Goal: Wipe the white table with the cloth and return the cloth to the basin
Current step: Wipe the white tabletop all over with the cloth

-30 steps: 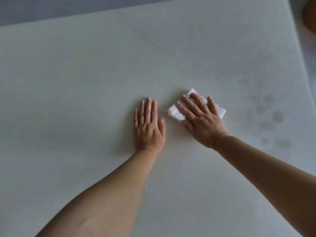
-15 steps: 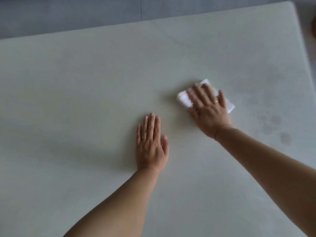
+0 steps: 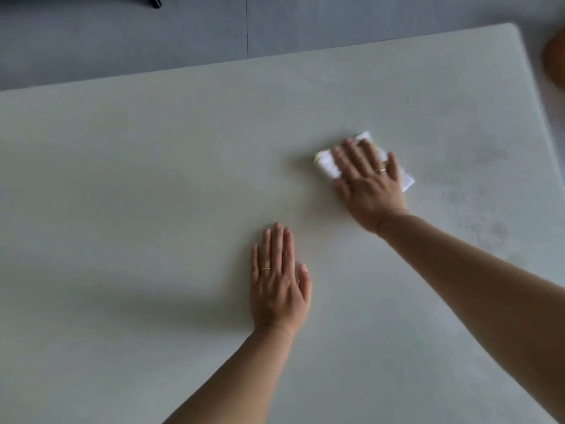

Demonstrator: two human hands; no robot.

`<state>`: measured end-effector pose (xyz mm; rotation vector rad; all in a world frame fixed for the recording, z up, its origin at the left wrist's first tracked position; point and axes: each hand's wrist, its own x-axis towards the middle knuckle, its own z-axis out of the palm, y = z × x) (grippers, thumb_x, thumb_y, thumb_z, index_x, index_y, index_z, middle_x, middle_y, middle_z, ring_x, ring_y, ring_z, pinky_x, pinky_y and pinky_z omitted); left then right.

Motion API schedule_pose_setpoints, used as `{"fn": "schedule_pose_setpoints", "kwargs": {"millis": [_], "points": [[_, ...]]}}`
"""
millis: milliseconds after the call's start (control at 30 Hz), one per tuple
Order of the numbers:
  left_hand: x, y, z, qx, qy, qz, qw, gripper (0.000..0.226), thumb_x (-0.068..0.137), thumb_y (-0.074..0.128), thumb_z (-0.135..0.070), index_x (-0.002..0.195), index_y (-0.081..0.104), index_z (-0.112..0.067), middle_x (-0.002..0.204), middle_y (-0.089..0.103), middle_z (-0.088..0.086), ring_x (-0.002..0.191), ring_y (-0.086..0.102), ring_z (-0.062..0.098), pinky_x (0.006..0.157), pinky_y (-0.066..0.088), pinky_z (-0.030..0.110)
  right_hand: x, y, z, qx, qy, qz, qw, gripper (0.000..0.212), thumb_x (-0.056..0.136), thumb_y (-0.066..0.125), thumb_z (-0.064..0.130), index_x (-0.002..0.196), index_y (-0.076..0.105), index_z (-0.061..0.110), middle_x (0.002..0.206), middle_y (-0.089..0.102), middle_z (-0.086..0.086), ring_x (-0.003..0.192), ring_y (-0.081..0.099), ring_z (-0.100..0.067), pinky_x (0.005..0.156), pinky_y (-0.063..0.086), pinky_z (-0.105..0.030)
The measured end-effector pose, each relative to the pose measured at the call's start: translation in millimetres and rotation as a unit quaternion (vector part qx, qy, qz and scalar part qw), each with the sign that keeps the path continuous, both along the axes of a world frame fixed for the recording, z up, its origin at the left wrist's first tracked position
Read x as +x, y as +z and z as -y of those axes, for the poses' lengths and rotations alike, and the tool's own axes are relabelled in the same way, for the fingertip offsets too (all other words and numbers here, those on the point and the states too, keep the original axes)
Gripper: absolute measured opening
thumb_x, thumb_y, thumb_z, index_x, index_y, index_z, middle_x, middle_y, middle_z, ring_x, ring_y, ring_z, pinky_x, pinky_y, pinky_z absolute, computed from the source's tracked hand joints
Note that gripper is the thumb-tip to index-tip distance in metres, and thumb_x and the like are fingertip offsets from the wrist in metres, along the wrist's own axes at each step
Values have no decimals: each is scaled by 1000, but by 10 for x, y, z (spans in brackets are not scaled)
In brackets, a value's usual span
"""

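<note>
Table: white, fills most of the frame. Its far edge crosses the upper part, with a corner at upper right.

Cloth: white, folded to a small pad. It lies flat on the table, right of centre in the upper half of the frame. A yellowish edge shows at its left end. The right hand covers most of it.

Right hand: palm down on the cloth, fingers straight and slightly spread, pressing it to the table. Grip flat, nothing curled round the cloth. Thin ring on one finger. Slightly blurred.

Left hand: centre of frame, below and left of the cloth, apart from it. Palm flat on the bare table, fingers straight and together. Grip flat, holds nothing. Gold ring on one finger.

Smudges: faint grey marks on the table at the right side, apart from the cloth.

Floor: grey, along the top of the frame beyond the table.

Dark item: top edge, upper left; too little shows to tell what it is.

Brown item: rounded, at the right edge, upper right, beyond the table. It is blurred, so I cannot tell whether it is a container or what it holds.
</note>
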<state>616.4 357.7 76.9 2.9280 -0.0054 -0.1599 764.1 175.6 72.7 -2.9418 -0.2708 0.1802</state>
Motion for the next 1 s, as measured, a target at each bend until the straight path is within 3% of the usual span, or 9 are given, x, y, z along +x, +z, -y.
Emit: {"fn": "schedule_pose_setpoints", "kwargs": {"millis": [100,167,300,367,600,733,833,900,1000], "points": [[3,-8,-9,-13,-3,-8,1000,60,89,36,-30,145,35,-5,153,30,12,142,27,28,113,23,47,121,2,-162,33,-193,-13,981,52,98,26,42,148,15,34,159,10,8,147,0,-20,114,-4,-55],[5,-5,-21,-27,-6,-6,1000,60,89,37,-30,144,37,-4,152,32,13,140,31,29,113,22,46,37,13,-531,49,-209,-20,976,54,98,27,41,149,13,33,159,6,7,146,-5,-23,111,-10,-57],[158,70,-21,-58,-2,28,998,61,90,39,-32,143,36,-1,152,32,15,140,32,29,115,18,44,-137,16,-832,25,106,-19,994,55,96,28,45,148,14,34,159,11,7,147,2,-24,112,-7,-55],[423,119,-23,-68,-22,56,996,63,92,37,-36,144,32,-1,153,30,16,141,28,29,116,16,44,106,28,-531,-5,166,1,986,54,96,30,46,148,18,35,157,17,7,146,10,-21,114,3,-52],[1526,14,9,-8,-42,32,999,71,93,20,-51,150,20,-7,158,17,10,146,15,25,119,3,40,762,7,-70,39,-243,-31,969,51,98,23,43,148,13,36,159,5,9,146,-4,-19,113,-6,-56],[1571,-86,31,-5,-30,53,998,67,93,28,-46,142,39,-2,150,36,16,140,33,31,114,27,49,624,-30,-722,45,-70,-23,996,53,98,23,44,149,11,33,159,5,8,146,-6,-23,111,-11,-55],[1569,-101,18,-15,-29,59,998,67,92,32,-46,142,39,-2,150,36,15,141,31,29,117,21,45,828,-2,-533,13,74,-12,997,52,98,21,47,148,12,36,159,8,8,147,0,-19,114,-4,-51],[1583,-92,16,-15,-26,49,998,70,91,31,-46,146,32,-4,154,29,12,144,24,27,118,14,42,1057,-12,-221,-5,61,1,998,52,98,23,46,148,14,36,159,10,8,146,3,-16,115,-1,-50],[1589,-75,20,-17,-23,39,999,71,89,35,-45,147,29,-5,156,26,11,144,22,26,118,11,40,1326,-6,119,23,-134,-20,991,51,98,22,45,148,13,36,159,7,10,146,0,-15,115,-3,-52]]}}
